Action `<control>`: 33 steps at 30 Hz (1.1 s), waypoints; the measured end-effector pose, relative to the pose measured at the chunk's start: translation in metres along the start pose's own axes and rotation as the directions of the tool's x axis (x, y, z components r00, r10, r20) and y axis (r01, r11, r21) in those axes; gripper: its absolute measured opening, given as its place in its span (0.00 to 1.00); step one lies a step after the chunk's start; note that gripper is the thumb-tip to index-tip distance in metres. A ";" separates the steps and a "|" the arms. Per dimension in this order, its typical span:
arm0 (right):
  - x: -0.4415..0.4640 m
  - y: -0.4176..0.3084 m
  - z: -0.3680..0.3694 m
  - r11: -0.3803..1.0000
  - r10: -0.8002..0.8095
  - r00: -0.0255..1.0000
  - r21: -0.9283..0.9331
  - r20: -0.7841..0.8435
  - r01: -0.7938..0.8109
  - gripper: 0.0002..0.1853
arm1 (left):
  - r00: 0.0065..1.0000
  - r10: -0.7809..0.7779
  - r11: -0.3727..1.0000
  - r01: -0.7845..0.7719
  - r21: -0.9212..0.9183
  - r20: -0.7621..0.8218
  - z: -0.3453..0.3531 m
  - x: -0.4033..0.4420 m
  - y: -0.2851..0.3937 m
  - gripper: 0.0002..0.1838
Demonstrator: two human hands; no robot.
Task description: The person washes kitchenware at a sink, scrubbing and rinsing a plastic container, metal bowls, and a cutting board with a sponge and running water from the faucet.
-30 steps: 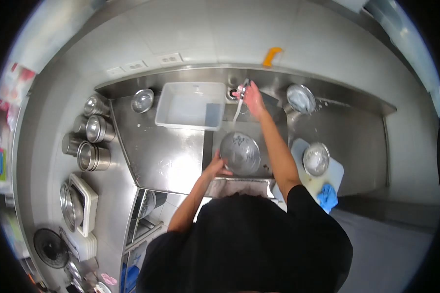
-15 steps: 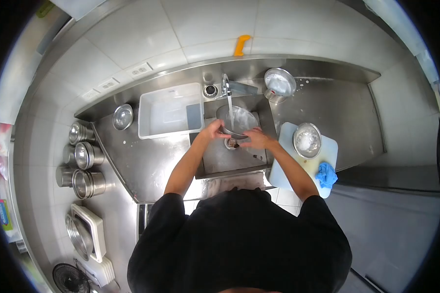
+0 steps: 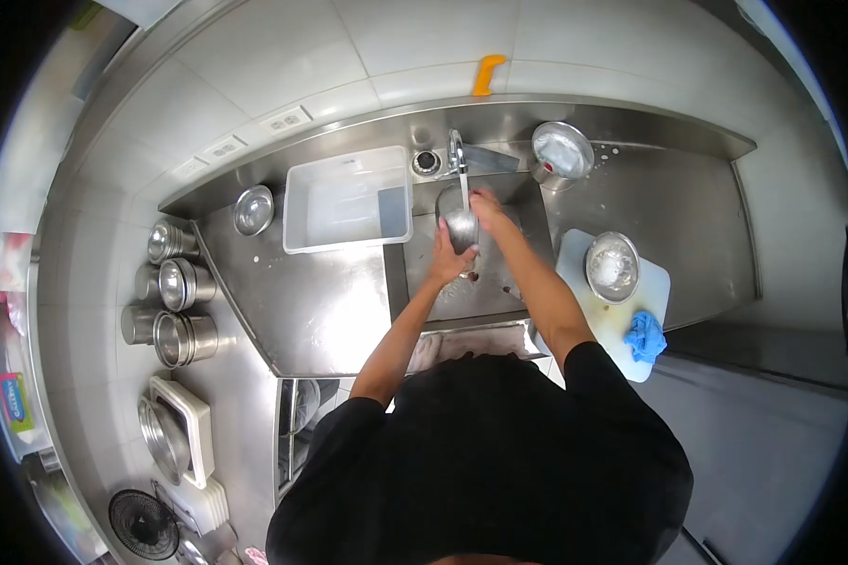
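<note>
A metal bowl (image 3: pixel 460 226) is held tilted on its side under the running faucet (image 3: pixel 456 155), over the sink (image 3: pixel 499 299). My left hand (image 3: pixel 450 256) grips its near left side, thumb spread along the outer wall. On the far right side of the bowl, my right hand (image 3: pixel 485 207) has its fingers closed around the rim, close to the water stream. Part of the bowl is hidden behind my hands. Dark bits lie around the drain below it.
A white plastic bin (image 3: pixel 297 247) stands left of the sink, with a small metal bowl (image 3: pixel 253 210) beyond it. To the right are a sudsy pot (image 3: pixel 560 174) and a cutting board (image 3: pixel 594 325) bearing a sudsy bowl (image 3: pixel 612 273) and a blue cloth (image 3: pixel 645 337).
The bowl has been turned from facing up to standing on its side. My right hand has moved up to its far edge; the whole view has shifted slightly.
</note>
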State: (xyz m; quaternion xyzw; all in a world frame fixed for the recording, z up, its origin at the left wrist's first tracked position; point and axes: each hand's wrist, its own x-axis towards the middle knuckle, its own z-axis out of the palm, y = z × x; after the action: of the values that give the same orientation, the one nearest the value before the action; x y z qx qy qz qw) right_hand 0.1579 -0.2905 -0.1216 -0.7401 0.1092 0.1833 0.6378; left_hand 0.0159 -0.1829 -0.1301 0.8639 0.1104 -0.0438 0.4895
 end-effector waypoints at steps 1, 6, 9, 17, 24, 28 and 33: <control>0.011 0.017 0.004 1.000 0.013 0.999 -0.007 0.030 -0.013 0.19 | 1.000 -0.017 0.995 0.018 0.097 -0.010 -0.004 -0.009 0.016 0.64; -0.006 0.011 0.025 0.990 0.120 0.990 0.071 0.071 -0.125 0.19 | 0.965 -0.068 0.998 0.062 -0.031 -0.254 0.013 0.004 0.007 0.60; -0.040 -0.023 0.022 0.954 0.121 0.981 0.254 0.154 -0.158 0.14 | 0.949 -0.118 0.992 0.101 -0.074 -0.291 0.021 0.024 -0.039 0.50; 0.002 0.001 0.044 0.769 -0.043 0.968 0.627 0.246 -0.125 0.11 | 0.741 -0.441 0.335 0.660 -0.673 0.507 -0.023 0.014 0.003 0.30; -0.044 -0.026 -0.003 0.853 -0.233 0.914 0.522 0.333 0.027 0.15 | 0.567 -0.506 0.557 0.790 -0.256 0.650 -0.031 0.018 -0.007 0.31; -0.077 -0.010 -0.044 0.933 -0.320 0.900 0.261 0.295 0.246 0.16 | 0.755 -0.527 0.847 0.502 0.171 0.391 -0.027 0.028 0.045 0.39; -0.132 0.049 -0.082 0.747 -0.549 0.807 -0.304 0.218 0.591 0.18 | 0.950 -0.157 0.901 0.025 0.434 0.271 0.003 0.077 0.002 0.42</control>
State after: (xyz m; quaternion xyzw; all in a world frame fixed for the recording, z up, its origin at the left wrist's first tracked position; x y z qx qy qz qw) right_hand 0.0294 -0.3888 -0.1019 -0.8293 -0.1940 0.0383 0.5227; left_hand 0.0912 -0.1751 -0.1445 0.9267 0.0637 -0.2200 0.2980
